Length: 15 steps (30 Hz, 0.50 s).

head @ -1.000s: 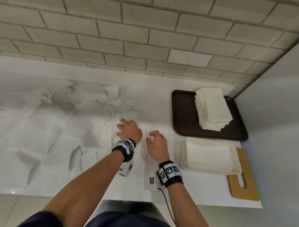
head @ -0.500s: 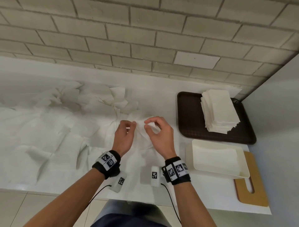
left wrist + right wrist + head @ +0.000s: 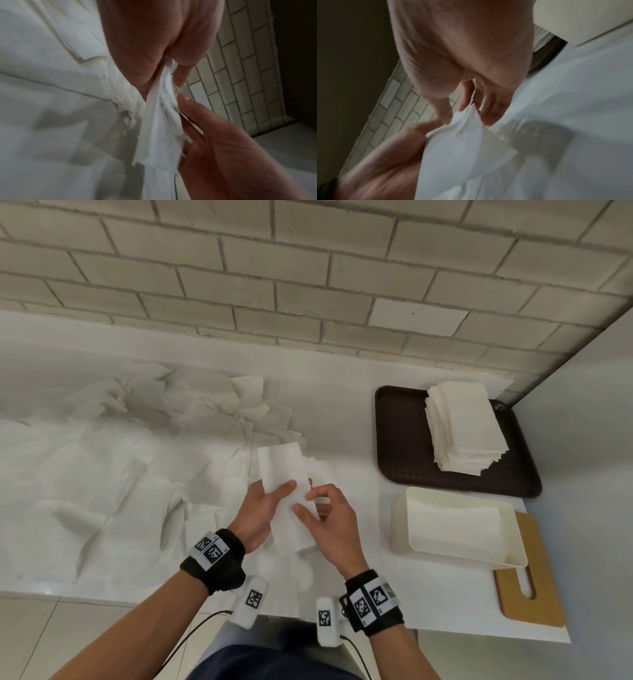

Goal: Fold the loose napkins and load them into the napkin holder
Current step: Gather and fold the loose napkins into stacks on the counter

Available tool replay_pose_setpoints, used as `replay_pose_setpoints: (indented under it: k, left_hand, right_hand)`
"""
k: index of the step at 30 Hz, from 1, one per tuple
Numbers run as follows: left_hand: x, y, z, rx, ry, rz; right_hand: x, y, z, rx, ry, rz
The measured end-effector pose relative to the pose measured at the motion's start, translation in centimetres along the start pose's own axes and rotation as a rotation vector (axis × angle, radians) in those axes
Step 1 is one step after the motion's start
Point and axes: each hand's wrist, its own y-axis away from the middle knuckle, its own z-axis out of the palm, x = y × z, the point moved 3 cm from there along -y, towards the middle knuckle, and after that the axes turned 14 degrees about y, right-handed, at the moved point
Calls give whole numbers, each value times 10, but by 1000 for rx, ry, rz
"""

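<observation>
A white folded napkin (image 3: 286,491) is held above the counter between both hands. My left hand (image 3: 263,508) grips its left edge, thumb on top. My right hand (image 3: 322,515) pinches its right edge with thumb and forefinger. The left wrist view shows the napkin (image 3: 159,121) edge-on between the two hands; in the right wrist view the napkin (image 3: 462,146) hangs from the fingers (image 3: 465,94). Loose unfolded napkins (image 3: 102,467) cover the counter's left half. The cream napkin holder (image 3: 455,529) stands at the right, open side up.
A dark brown tray (image 3: 400,440) at the back right carries a stack of folded napkins (image 3: 462,426). A wooden board (image 3: 534,577) lies under the holder. The brick wall (image 3: 274,285) runs along the counter's back; a pale wall closes the right side.
Both hands left the counter and lifted one napkin out of the pile. It now stands as a long folded strip between them, and the hands have come closer to me.
</observation>
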Motion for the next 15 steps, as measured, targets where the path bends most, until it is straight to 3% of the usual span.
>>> replay_pose_setpoints:
  k: [2,6,9,13,15]
  left_hand:
    - [-2,3,2,-22,-3,1]
    - [-3,0,8,-111,94,-21]
    - [5,-16,7,-19,47,98]
    - [22,-45,-2,159,-610,426]
    - [16,-61,-7,137,-1049,384]
  right_hand:
    - [5,2,-3,76,44,73]
    - [18,8,-1,-135,-242,211]
    - [33,14,-12,-139,-169,216]
    - [57,25,-37,-221,363,145]
    - [66,28,-41,-210,556,72]
